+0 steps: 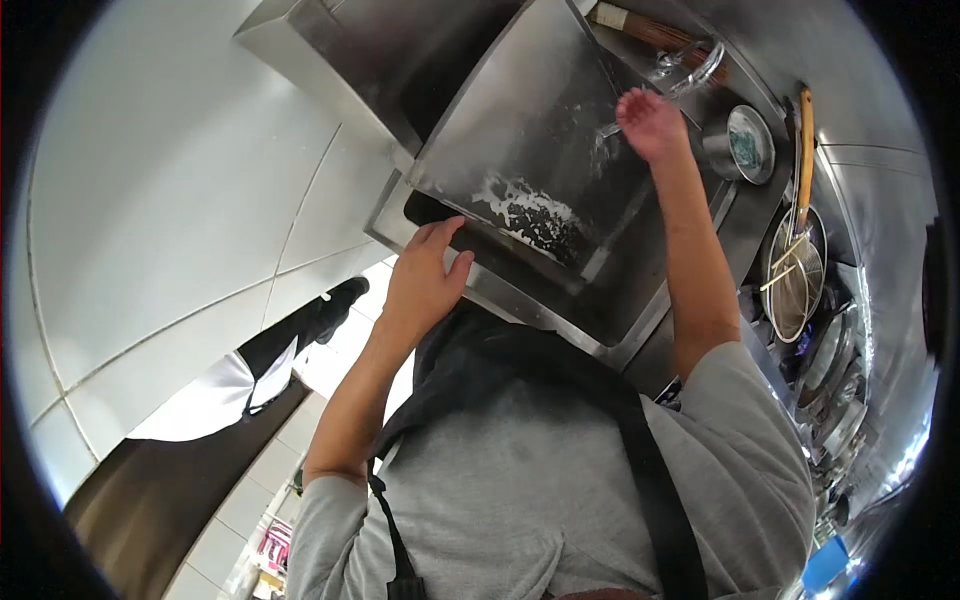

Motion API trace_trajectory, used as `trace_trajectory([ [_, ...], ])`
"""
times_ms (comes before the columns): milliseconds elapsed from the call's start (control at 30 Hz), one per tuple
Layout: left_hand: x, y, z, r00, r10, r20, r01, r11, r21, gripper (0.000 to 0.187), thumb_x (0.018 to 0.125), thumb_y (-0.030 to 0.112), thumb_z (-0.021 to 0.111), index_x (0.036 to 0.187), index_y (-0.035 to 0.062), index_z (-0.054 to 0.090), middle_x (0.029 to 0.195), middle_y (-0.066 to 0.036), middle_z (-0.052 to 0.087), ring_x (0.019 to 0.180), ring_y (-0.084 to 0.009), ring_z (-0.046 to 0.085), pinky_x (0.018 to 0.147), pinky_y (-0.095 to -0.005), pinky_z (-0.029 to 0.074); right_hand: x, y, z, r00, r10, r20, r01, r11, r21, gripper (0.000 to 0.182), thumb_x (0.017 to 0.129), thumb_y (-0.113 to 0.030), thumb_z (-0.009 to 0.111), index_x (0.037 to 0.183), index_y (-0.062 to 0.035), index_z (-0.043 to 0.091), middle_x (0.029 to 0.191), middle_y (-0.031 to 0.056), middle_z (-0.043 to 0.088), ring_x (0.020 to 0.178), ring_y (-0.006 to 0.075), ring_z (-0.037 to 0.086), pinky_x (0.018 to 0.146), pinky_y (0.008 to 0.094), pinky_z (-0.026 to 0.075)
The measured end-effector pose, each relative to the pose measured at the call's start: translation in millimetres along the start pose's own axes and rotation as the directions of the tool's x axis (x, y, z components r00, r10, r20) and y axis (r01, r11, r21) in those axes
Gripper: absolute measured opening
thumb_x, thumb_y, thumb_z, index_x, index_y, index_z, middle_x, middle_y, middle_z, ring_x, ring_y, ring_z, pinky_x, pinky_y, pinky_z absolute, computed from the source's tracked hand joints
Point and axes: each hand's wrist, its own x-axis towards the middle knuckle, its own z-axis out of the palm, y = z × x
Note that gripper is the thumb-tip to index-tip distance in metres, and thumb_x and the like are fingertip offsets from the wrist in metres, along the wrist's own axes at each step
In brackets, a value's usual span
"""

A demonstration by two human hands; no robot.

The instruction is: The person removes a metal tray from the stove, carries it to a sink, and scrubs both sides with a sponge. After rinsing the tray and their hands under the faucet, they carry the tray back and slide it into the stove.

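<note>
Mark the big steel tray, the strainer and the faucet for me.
steel tray [530, 120], head view, on its bare flat bottom.
strainer [795, 275], head view, on the mesh bowl.
faucet [700, 62], head view, on the curved spout.

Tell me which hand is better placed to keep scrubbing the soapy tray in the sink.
Probably the right hand: it is over the tilted metal tray near the faucet, while the left hand grips the tray's lower edge by the suds, steadying it.
</note>
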Motion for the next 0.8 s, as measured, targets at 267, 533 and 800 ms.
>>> trace_trajectory([
  [267, 26, 17, -20, 0.999, -0.039, -0.018, 0.04, 0.998, 0.055, 0.042, 0.085, 0.017, 0.064, 0.124, 0.0038, 0.059, 0.108, -0.021, 0.067, 0.09, -0.035, 0.067, 0.082, -0.041, 0.052, -50, 67, 91, 0.755, 0.244, 0.609, -0.031, 0.94, -0.338, 0.034, 0.1, -0.02, 0.048, 0.119, 0.0067, 0.057, 0.118, 0.0211, 0.062, 0.113, 0.0344, 0.06, 0.099, 0.0423, 0.048],
  [533, 32, 6, -24, 0.999, -0.042, -0.02, 0.044, 0.997, 0.066, 0.038, 0.086, 0.014, 0.063, 0.122, 0.005, 0.061, 0.106, -0.018, 0.069, 0.091, -0.0317, 0.068, 0.081, -0.0394, 0.053, 3, 45, 13, 0.851, 0.242, 0.466, -0.165, 0.966, -0.2, 0.029, 0.1, -0.017, 0.044, 0.107, 0.0062, 0.059, 0.101, 0.0183, 0.064, 0.094, 0.0305, 0.062, 0.084, 0.042, 0.054],
  [800, 35, 0, -32, 0.999, 0.003, -0.045, -0.004, 1.0, -0.023, 0.029, 0.086, 0.011, 0.061, 0.114, 0.0054, 0.065, 0.102, -0.017, 0.07, 0.089, -0.0294, 0.069, 0.077, -0.0377, 0.053, 5, 2, 9, 0.922, 0.155, 0.354, -0.187, 0.981, 0.057, 0.03, 0.1, -0.015, 0.041, 0.108, 0.0073, 0.059, 0.101, 0.0198, 0.064, 0.096, 0.0315, 0.062, 0.094, 0.0448, 0.051],
])
